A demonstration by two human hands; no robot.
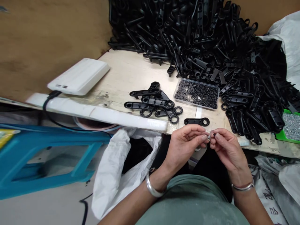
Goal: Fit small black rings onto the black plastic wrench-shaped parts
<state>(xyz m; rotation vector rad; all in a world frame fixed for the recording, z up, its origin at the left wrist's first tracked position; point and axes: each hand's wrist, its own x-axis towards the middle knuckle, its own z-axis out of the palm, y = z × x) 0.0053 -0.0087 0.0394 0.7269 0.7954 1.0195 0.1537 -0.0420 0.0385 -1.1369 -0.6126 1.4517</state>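
Both hands meet just in front of the table edge, fingertips almost touching. My left hand (188,142) is closed in a pinch; a tiny pale bit shows at its fingertips, too small to name. A small black piece (214,134) is pinched between the thumb and finger of my right hand (226,147). Just beyond them, a single black plastic arm (196,121) with a ring end lies flat on the table. Behind it stands a clear plastic box (197,107) full of small black pieces. Several similar black arms (154,101) lie in a loose heap to the left.
A large pile of black plastic parts (187,40) covers the table's back and right. A green tray (282,136) of small metal pieces sits at the right edge. At left are a white device (79,75) with a cable and a blue stool (53,143). A white sack (112,175) hangs open below.
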